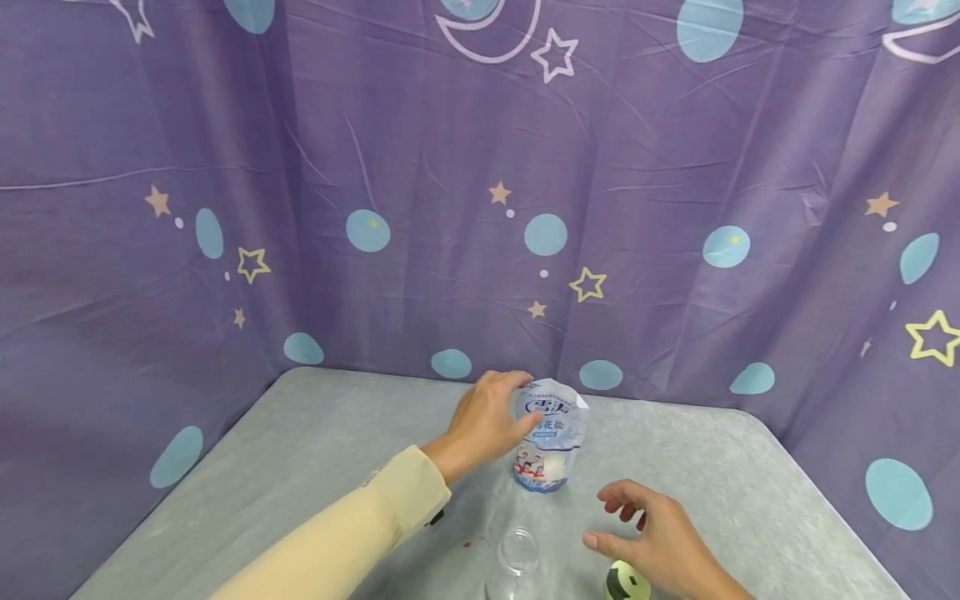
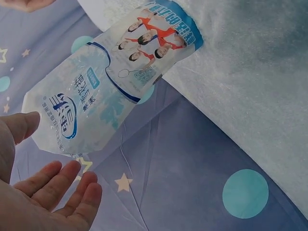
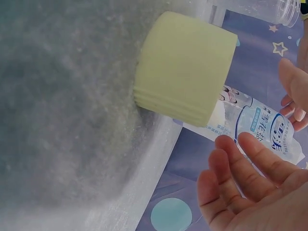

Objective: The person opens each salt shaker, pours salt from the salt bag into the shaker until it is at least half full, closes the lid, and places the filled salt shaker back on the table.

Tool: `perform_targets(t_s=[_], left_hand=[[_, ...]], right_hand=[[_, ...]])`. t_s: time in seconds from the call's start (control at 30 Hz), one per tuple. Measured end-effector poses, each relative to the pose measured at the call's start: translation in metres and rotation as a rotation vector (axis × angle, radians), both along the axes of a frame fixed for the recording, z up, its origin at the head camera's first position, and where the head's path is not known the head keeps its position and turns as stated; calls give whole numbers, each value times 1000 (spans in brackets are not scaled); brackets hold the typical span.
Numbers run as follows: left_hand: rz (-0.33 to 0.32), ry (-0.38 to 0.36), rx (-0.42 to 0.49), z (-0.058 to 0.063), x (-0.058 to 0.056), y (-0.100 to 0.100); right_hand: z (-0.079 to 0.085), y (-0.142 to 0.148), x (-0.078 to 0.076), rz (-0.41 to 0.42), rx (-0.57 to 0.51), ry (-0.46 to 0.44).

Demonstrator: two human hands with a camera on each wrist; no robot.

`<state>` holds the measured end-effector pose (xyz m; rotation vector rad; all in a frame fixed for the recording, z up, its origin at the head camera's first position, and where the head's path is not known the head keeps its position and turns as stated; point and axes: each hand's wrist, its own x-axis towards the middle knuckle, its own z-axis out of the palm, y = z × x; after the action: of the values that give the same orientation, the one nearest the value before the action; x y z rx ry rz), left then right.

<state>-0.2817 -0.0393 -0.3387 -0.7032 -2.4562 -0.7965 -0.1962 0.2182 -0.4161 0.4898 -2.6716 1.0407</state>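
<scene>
Presently nothing is gripped; the pouch (image 1: 551, 442) stands on the table (image 1: 337, 433).
The left hand (image 1: 487, 417) spreads at its upper edge, contact unclear; the right hand (image 1: 660, 537) is empty. Better to pinch evenly, keeping the base flat.

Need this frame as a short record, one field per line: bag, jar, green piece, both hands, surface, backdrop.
bag: blue-and-white bag, upright
jar: clear jar, uncapped, nearer the camera than the bag
green piece: pale green cylinder, right of the jar
left hand: left hand open at the bag's top; contact unclear
right hand: right hand relaxed, empty, near the cylinder
surface: grey table
backdrop: purple patterned curtain
</scene>
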Motion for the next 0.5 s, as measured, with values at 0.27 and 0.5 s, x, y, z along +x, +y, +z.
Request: perform_targets(t_s=[0.27, 0.5], left_hand=[[15, -33, -26, 3, -3, 10], [19, -36, -43, 5, -5, 15]], right_hand=[[3, -4, -7, -49, -11, -62], [2, -8, -15, -103, -17, -71]])
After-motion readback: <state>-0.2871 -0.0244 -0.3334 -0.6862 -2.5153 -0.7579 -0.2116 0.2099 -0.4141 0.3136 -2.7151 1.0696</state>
